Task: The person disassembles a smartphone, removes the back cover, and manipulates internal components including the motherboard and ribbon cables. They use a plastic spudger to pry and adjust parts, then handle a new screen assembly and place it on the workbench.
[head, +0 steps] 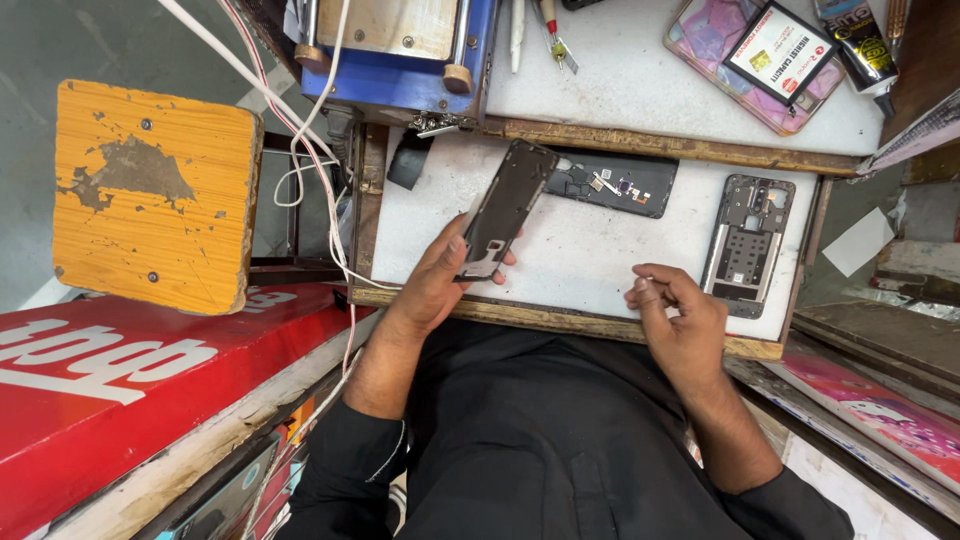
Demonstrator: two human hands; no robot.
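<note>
My left hand (435, 285) grips a dark phone frame (505, 208) by its lower end and holds it tilted above the white work board (590, 265). My right hand (678, 320) rests at the board's front edge with fingers curled and fingertips pinched together; whether something tiny sits between them I cannot tell. Just right of that hand a grey phone mid-frame (748, 245) lies flat. A black phone back cover (612, 183) with small parts on it lies behind the held frame.
A blue machine (400, 70) with white cables stands at the back left. A upper shelf holds a pink phone case (745, 60), a boxed battery, a glue tube and tools. A worn yellow stool (150, 195) and a red sign (110, 380) lie to the left.
</note>
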